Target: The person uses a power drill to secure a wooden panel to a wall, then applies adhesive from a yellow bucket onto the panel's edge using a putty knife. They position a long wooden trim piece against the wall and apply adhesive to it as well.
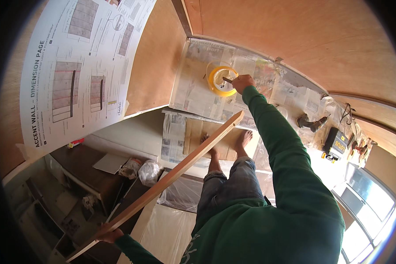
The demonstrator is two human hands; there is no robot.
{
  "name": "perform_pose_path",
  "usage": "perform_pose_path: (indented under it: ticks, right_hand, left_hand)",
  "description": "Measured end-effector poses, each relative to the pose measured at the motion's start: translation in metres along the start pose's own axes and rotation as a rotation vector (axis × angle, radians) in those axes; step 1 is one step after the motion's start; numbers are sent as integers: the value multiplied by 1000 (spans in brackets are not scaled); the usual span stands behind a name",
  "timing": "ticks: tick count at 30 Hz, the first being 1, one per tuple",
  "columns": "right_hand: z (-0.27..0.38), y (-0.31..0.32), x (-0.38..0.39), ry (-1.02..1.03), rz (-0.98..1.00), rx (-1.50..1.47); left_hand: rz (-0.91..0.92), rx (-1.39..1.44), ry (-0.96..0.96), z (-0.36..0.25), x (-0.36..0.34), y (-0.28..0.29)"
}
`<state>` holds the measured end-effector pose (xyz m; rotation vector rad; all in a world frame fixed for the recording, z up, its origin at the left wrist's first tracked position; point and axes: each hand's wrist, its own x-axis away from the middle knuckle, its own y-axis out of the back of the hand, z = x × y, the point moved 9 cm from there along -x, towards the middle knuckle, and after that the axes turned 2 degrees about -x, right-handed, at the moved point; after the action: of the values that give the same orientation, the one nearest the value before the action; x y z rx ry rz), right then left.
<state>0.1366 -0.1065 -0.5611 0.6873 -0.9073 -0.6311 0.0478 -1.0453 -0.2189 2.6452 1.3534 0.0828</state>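
Observation:
My left hand (109,233), low on the left, is closed around a long wooden strip (176,172). The strip slants up to the right across my legs, and its far end stops below the tub. My right hand (243,82) reaches forward, closed on a short dark tool (227,80) that dips into a yellow-rimmed tub (216,86). Pale, thick-looking stuff lies inside the tub. The tool's working end is hidden, so I cannot tell its kind. The tub stands on a newspaper-covered surface (193,66).
A large sheet of printed drawings (86,70) hangs on the left panel. A drill (312,123) and a black case (335,143) lie on the right. My bare feet stand on a wooden board (193,136). Plastic bags (150,171) sit on dark furniture (81,169) at lower left.

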Motion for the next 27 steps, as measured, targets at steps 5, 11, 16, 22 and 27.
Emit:
perform_pose_path:
  ticks: [5,11,16,22,27]
  right_hand:
    - [-25,-7,-4,-66,134,-398]
    - [-22,1,2,-25,147,-640]
    - [-4,51,49,128,125,-887]
    - [-11,133,148,202,-45,-989]
    - [-33,169,207,186,-215,-1022]
  left_hand:
    - [-97,48,-16,-6,7,4]
    - [-87,72,-23,-8,19,2]
    - [-175,28,-2,-13,36,0]
    - [-262,35,68,-22,57,-7]
    - [-179,32,15,-18,41,-3]
